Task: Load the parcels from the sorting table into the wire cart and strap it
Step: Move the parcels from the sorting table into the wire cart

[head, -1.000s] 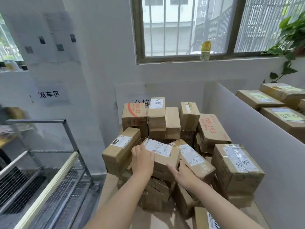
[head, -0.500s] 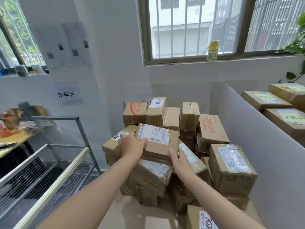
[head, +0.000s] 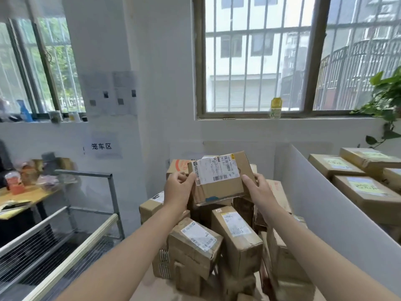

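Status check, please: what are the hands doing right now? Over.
Left hand and right hand both grip one labelled parcel, held above the pile. Wire cart stands to the left. Only its rail to clear.

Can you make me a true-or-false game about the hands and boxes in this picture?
1. The left hand and right hand hold one box. True.
2. The cart is left of the pile. True.
3. The box lies in the cart. False: it is held up above the pile.
4. The plant is by the left window. False: it is at the far right.
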A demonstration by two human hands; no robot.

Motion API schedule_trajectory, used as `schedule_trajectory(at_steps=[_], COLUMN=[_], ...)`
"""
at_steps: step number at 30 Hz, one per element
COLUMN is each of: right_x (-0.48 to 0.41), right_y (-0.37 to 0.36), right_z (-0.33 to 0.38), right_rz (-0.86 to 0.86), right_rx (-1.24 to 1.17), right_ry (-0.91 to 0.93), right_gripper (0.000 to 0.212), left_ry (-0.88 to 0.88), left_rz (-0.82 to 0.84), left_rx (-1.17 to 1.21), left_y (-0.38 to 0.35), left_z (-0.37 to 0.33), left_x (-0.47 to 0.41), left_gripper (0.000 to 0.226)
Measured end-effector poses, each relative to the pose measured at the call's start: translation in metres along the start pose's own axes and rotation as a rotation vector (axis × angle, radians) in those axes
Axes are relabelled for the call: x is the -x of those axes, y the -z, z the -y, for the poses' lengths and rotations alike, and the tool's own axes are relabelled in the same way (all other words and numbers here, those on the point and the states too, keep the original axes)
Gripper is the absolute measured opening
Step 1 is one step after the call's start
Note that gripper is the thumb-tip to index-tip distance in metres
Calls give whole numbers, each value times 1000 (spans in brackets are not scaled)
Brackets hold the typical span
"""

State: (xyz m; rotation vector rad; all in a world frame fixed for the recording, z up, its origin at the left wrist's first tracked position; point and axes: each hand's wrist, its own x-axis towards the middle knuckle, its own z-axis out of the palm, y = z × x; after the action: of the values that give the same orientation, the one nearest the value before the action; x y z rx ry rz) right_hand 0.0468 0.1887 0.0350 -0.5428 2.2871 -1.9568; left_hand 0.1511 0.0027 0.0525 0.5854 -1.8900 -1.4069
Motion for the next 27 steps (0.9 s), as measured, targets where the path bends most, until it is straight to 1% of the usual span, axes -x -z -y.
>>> schedule_trajectory(at_steps=[2, 3, 4, 6, 7, 9, 11, 13, 14, 17, 19, 21, 24, 25, 27], right_x=[3, 6, 8, 15, 16, 19, 18, 16, 15, 16, 15, 16, 16, 19, 23], right_y=[7, 10, 13, 18, 21, 26, 30, 33, 34, 33, 31, 28, 20, 15, 5], right_z=[9, 12, 13, 16, 16, 18, 20, 24, 27, 36, 39, 45, 50, 52, 50], right_rz=[20, 19, 8, -29, -46, -88, -115, -115, -117, -148, -165, -159, -119, -100, -68], right_rx=[28, 48, 55, 36, 45, 42, -9, -61, -93, -200, -289, -329, -286, -258, -203], right_ry=[13, 13, 24, 45, 48, 48, 51, 34, 35, 30, 4, -15, -7, -17, -36], right_gripper=[74, 81, 79, 62, 57, 58, 64, 73, 81, 107, 113, 104, 79, 75, 77], left_ry=[39, 56, 61, 36, 24, 18, 15, 5, -3, -30, -37, -35, -38, -53, -91], left_rz=[48, 79, 114, 170, 192, 264, 328, 345, 341, 363, 412, 447, 418, 406, 391], left_rx=[56, 78, 100, 137, 146, 142, 140, 146, 143, 187, 226, 243, 257, 238, 134], left_y=[-1, -2, -3, -5, -7, -10, -13, -15, -15, -19, -23, -25, -21, -18, -9], left_z=[-6, -8, -8, -8, -8, -9, -10, -10, -9, -5, -6, -9, -13, -14, -12], left_x=[3, 5, 6, 9, 11, 15, 20, 24, 26, 30, 34, 37, 40, 40, 37], left_gripper=[23, 23, 27, 41, 45, 43, 30, 22, 21, 30, 38, 43, 44, 46, 47])
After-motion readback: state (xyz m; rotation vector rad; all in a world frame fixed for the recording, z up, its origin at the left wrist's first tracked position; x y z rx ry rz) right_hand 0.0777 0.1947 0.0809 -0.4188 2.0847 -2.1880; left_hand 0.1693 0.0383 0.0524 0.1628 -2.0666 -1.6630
